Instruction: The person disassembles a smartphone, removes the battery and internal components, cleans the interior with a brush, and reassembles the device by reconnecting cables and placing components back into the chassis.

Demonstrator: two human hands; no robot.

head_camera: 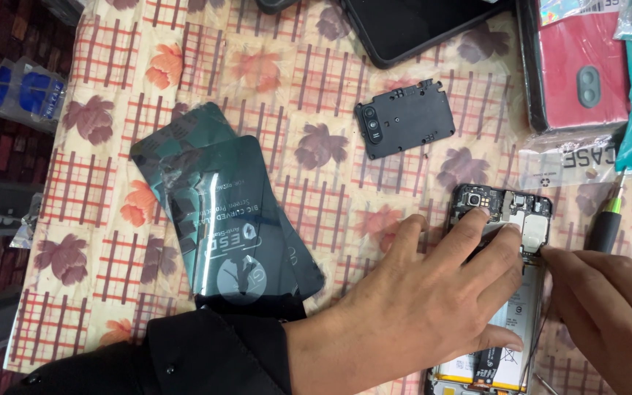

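Observation:
An opened smartphone (522,219) lies back-up on the floral cloth, its circuit board and white battery (521,322) exposed. My left hand (433,300) rests flat over the phone's middle, fingertips touching the board near the camera module. My right hand (616,307) comes in from the right edge, fingertips pinched at the phone's right side beside the board; what they pinch is too small to tell. A screwdriver with a black handle and green tip (608,219) lies just above my right hand.
A black plastic inner cover (404,117) lies above the phone. Two dark screen-protector packs (228,212) lie at the left. A black phone (411,25) sits at the top edge, a red phone case (583,66) and packaged cases at top right.

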